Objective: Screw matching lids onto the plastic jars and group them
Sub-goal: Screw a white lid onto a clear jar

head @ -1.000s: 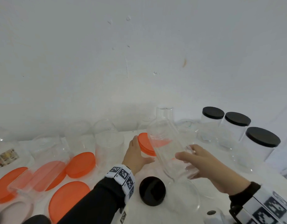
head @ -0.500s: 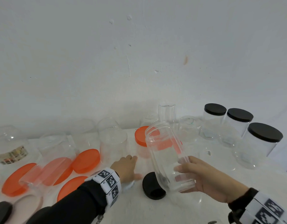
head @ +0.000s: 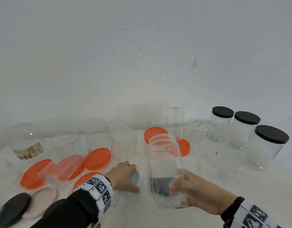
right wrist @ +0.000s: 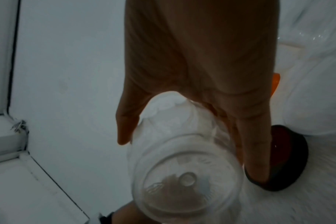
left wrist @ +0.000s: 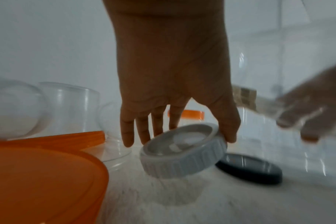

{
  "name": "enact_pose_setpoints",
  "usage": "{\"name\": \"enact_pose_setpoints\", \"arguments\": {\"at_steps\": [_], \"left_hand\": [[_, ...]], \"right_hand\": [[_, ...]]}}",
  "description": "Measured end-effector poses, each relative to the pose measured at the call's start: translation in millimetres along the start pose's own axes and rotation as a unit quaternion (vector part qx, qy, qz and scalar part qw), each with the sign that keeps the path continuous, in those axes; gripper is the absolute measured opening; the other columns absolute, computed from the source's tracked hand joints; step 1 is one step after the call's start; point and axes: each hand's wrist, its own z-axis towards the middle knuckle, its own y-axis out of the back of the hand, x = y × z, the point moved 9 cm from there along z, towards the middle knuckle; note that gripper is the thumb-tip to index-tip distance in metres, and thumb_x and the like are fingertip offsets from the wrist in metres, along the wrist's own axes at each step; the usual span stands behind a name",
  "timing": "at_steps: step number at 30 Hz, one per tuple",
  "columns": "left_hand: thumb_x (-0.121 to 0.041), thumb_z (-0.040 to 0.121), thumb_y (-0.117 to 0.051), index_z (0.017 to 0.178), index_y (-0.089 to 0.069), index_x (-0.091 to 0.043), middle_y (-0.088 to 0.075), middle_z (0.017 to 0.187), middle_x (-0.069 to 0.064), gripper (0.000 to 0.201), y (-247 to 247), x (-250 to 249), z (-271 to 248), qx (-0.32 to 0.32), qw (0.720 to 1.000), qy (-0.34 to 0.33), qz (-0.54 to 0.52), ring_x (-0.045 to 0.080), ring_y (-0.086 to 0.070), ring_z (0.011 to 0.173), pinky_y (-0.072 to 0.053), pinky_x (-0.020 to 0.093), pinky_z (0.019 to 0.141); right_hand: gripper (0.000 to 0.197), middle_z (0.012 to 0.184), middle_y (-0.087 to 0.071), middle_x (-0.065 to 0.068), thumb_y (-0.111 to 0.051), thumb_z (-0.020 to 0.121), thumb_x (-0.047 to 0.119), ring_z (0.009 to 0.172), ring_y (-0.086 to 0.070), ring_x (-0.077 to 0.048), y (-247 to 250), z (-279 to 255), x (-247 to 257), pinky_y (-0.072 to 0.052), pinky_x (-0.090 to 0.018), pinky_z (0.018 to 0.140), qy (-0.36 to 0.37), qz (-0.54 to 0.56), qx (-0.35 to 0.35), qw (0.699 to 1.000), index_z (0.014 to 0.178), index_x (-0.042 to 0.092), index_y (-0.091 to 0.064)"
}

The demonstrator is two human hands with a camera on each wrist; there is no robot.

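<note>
Both of my hands are working over the white table (head: 240, 186): my left hand (head: 124, 176) is reaching palm-down, thumb and fingers pinching a ribbed white lid (left wrist: 182, 153) and tipping it up off the surface. Beside it, my right hand (head: 198, 195) is wrapping the base of a clear open jar (head: 165, 165), holding it upright above a black lid (left wrist: 249, 168).

Head view high above the table (head: 158, 216), facing the wall; wrist views close along both hands, sharing the black lid (left wrist: 249, 169).
</note>
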Motion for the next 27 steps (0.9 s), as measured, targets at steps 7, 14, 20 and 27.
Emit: {"name": "enact_pose_setpoints", "arguments": {"at_steps": [7,14,20,27], "left_hand": [[-0.052,0.078,-0.072,0.139,-0.045,-0.024,-0.055,0.128,-0.003,0.072,51,47,-45,-0.126,0.938,0.017,-0.323,0.014,-0.057,0.114,-0.048,0.034,0.098],[-0.072,0.053,-0.066,0.107,-0.054,-0.046,-0.065,0.099,-0.023,0.062,81,82,-94,-0.222,0.840,0.022,-0.494,-0.003,-0.067,0.082,-0.055,0.020,0.062],[-0.090,0.046,-0.062,0.112,-0.054,-0.050,-0.064,0.103,-0.031,0.077,93,75,-115,-0.248,0.849,-0.005,-0.466,-0.003,-0.066,0.091,-0.055,0.019,0.066],[-0.088,0.050,-0.057,0.137,-0.043,-0.040,-0.050,0.126,-0.023,0.100,101,53,-124,-0.247,0.897,-0.034,-0.365,-0.003,-0.053,0.110,-0.049,0.018,0.082]], "right_hand": [[0.084,0.110,-0.064,-0.003,-0.087,0.048,0.026,0.093,-0.064,-0.012,-19,23,-4,-0.048,-0.025,0.077,0.014,-0.120,-0.047,0.992,0.122,0.021,-0.048],[0.108,0.127,-0.045,0.004,-0.093,0.047,0.034,0.118,-0.047,-0.014,-47,65,-15,-0.047,-0.026,0.091,-0.004,-0.255,-0.057,0.965,0.130,0.022,-0.026],[0.104,0.130,-0.037,0.007,-0.093,0.054,0.031,0.115,-0.044,-0.014,-71,86,-3,-0.045,-0.024,0.088,0.050,-0.331,-0.042,0.941,0.129,0.027,-0.021],[0.120,0.139,-0.041,0.008,-0.090,0.057,0.037,0.117,-0.046,-0.012,-69,83,-2,-0.039,-0.022,0.094,0.070,-0.347,-0.031,0.935,0.145,0.027,-0.009]]}}
